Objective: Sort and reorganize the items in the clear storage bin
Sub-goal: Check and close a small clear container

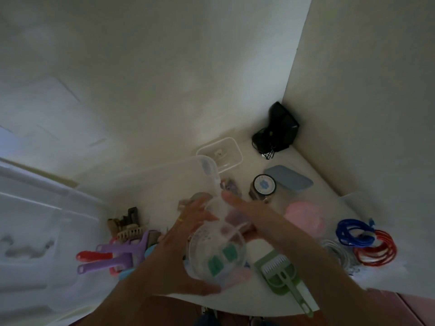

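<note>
White desk (235, 147) in a dim white corner, walls close on two sides.

Far left: large clear storage bin (35, 220), near edge of view, its contents blurred. A second clear tub (207, 170) stands further back, left of centre.

Left of centre on the desk: pile of hair claw clips (127, 223), beige and dark. Below them purple combs (117, 255) and a red-handled piece (94, 256), lying together.

Centre: left hand (179, 250) grips a clear round cup (216, 252) from the left side, fingers curled round its wall. Two teal pieces (221, 258) show inside the cup. Right hand (249, 217) reaches across above the cup, fingers straight, holding nothing that I can see; fingertip near the clear tub's rim. Motion blur here.

Behind the hands: small clear rectangular box (221, 154).

Right of centre: round dial-faced object (264, 184), blue-grey lid (289, 178) just beside it, pink item (303, 217) partly behind the right forearm. Green scoop with comb teeth (280, 271) near the desk's front edge.

Back corner: black device with cords (277, 130).

Far right: coiled blue cable (353, 231) touching coiled red cable (376, 250); white cable (339, 252) beside them.
</note>
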### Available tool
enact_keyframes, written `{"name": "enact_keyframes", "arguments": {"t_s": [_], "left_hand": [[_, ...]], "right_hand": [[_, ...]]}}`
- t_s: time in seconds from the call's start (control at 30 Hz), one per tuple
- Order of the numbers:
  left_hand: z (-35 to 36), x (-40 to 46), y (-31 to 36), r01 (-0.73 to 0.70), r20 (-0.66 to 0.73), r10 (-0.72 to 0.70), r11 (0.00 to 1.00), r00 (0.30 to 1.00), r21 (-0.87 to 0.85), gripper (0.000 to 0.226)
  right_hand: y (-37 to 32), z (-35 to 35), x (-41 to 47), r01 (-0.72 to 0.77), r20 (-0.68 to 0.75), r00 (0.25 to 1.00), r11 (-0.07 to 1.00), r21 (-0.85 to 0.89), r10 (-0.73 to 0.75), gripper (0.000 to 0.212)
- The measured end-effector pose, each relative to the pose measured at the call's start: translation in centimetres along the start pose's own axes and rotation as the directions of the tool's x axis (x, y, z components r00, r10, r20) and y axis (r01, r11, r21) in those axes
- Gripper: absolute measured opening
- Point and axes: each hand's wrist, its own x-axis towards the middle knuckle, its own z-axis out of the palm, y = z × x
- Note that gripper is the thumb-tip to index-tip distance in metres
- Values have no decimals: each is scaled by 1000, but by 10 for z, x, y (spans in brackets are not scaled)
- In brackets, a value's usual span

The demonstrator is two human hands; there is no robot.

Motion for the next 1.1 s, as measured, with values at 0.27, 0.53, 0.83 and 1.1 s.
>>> {"name": "enact_keyframes", "arguments": {"t_s": [0.27, 0.53, 0.83, 1.1], "left_hand": [[20, -6, 44, -114, -177, 154, 969, 972, 220, 104], [8, 20, 29, -62, -270, 112, 980, 956, 189, 100], [8, 25, 14, -60, -310, 103, 987, 945, 146, 107], [5, 27, 24, -109, -320, 152, 983, 935, 148, 105]], "right_hand": [[75, -9, 39, 74, -437, 899, 987, 142, -4, 38], [130, 1, 155, -210, -582, 794, 818, -536, -177, 59], [158, 11, 194, -188, -631, 720, 795, -577, -288, 25], [69, -11, 73, 214, -659, 635, 912, -349, -402, 22]]}}
